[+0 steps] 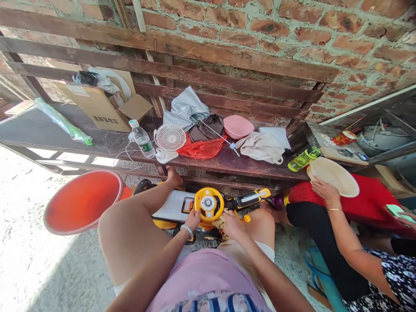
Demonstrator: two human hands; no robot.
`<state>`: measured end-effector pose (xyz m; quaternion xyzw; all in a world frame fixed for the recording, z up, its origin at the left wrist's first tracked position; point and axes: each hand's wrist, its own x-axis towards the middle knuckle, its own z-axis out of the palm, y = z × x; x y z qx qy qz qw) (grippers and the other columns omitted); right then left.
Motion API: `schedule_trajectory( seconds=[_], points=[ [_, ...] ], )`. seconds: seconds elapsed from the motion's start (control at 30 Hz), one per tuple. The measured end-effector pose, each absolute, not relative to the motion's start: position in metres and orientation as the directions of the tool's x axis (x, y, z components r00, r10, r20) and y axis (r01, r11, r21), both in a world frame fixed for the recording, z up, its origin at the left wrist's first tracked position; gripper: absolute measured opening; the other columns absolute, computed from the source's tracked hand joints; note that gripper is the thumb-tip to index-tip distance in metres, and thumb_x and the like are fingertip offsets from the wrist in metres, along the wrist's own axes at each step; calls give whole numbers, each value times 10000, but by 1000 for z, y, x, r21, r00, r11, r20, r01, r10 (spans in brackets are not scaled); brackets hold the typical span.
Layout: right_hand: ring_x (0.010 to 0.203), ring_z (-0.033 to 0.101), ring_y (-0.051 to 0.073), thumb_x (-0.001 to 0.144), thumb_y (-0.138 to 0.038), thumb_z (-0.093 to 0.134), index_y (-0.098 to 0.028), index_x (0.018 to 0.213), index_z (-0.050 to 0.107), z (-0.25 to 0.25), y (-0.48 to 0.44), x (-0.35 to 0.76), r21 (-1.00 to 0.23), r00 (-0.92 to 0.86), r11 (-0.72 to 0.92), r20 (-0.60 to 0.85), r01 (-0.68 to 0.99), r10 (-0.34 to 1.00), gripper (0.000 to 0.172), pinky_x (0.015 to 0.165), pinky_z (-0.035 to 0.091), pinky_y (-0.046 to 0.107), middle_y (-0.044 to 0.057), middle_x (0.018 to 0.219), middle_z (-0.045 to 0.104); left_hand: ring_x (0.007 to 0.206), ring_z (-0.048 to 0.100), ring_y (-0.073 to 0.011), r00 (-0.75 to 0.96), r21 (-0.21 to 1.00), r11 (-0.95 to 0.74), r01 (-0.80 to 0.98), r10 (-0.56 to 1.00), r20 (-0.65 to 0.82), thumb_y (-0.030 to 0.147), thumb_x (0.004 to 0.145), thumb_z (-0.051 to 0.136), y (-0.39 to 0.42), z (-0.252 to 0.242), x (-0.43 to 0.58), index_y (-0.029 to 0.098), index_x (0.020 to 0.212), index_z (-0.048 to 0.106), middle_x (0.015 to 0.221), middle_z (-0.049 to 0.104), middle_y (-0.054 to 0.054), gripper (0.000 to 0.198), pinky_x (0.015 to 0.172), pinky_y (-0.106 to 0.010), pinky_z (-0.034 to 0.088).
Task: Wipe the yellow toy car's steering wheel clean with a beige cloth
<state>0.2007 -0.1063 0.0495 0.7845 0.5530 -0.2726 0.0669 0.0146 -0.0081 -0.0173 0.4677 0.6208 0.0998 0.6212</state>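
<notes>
Between my knees stands a yellow, white and black ride-on toy vehicle (171, 207). Its yellow steering wheel (197, 200) faces me. My left hand (191, 220), with a beaded bracelet at the wrist, is closed on the wheel's lower left rim. A crumpled tan cloth (219, 223) is pinched in my right hand (234, 225), against the lower right of the wheel. Just right of that hand is a small yellow knob (247, 218). A yellow and black arm (250, 197) of the toy reaches out to the right. My right fingertips are partly hidden by the cloth.
On the wooden bench (136, 161) ahead are a water bottle (143, 139), a white fan (170, 138), a pink basin (238, 126) and a cardboard box (97, 106). A red tub (82, 201) stands left. At right, another person's hand (326, 190) touches a cream basin (351, 184).
</notes>
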Motion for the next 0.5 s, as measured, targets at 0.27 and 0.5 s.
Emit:
schedule_trajectory(
  seconds=[0.27, 0.5],
  points=[
    [956, 668, 199, 925, -194, 464, -265, 1405, 614, 113, -40, 253, -359, 290, -337, -179, 870, 940, 508, 840, 484, 284, 92, 1416, 532, 704, 711, -156, 205, 684, 613, 395, 667, -716, 197, 920, 644, -9, -7, 26, 196, 1264, 447, 955, 716, -52, 396, 657, -269, 574],
    [1103, 656, 222, 859, -86, 570, -156, 1249, 739, 70, 61, 278, -506, 263, -471, -429, 723, 864, 431, 927, 494, 267, 130, 1310, 669, 792, 687, -167, 265, 707, 524, 475, 680, -683, 136, 868, 603, 17, -8, 15, 206, 1265, 481, 1002, 692, -51, 421, 710, -293, 592]
  ],
)
